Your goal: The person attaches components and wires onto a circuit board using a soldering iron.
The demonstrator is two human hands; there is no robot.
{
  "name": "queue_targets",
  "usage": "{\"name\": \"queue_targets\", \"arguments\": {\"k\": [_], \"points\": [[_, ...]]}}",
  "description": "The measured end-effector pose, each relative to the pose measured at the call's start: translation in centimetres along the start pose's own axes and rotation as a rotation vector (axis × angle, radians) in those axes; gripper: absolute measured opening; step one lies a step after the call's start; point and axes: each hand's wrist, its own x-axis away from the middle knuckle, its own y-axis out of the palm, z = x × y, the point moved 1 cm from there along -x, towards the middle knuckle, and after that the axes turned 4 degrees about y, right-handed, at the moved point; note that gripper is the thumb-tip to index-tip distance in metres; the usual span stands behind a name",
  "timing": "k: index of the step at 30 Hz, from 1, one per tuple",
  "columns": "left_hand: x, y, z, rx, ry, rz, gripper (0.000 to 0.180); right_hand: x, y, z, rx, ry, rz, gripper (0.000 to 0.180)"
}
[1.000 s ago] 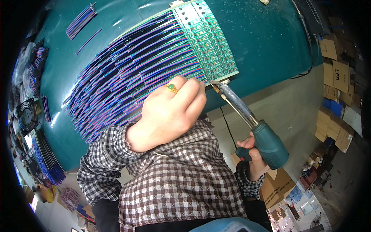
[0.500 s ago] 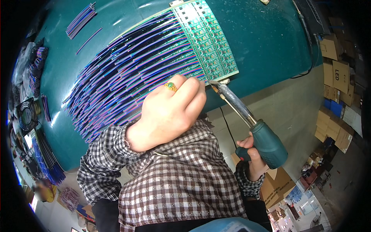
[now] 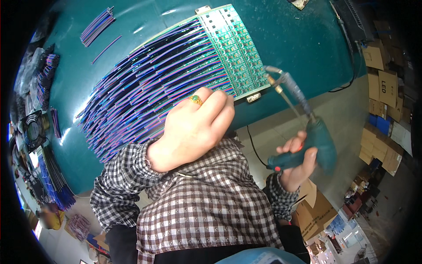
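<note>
The left hand (image 3: 193, 127) is pressing closed on the purple wires (image 3: 145, 92) near the green circuit board (image 3: 233, 48). The right hand (image 3: 296, 160) is gripping a teal soldering iron (image 3: 307, 127), its tip lying just right of the board.

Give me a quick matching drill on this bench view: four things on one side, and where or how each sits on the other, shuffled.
Things:
1. soldering iron
2. green circuit board panel
3. gold ring
4. small black fan

Places or states:
A. far left edge of the teal table
B. held in the right hand, tip lifted just off the board's right edge
C. on a finger of the left hand
D. flat on the table, rows of purple and blue wires running off it to the left

Pairs: 1-B, 2-D, 3-C, 4-A
</note>
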Motion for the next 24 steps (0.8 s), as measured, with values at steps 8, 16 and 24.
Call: {"name": "queue_targets", "arguments": {"k": [8, 16, 24], "points": [[-0.1, -2.7, 0.7, 0.355, -0.082, 0.027, 0.035, -9.0, 0.3, 0.5, -0.358, 0.061, -0.07, 0.054], [-1.0, -6.1, 4.6, 2.013, 0.099, 0.283, 0.016, -13.1, 1.0, 0.2, -0.625, 0.14, -0.283, 0.048], [-1.2, -5.6, 6.7, 2.301, 0.166, 0.369, 0.032, -14.2, 1.9, 1.0, -0.526, 0.078, -0.275, 0.049]]}}
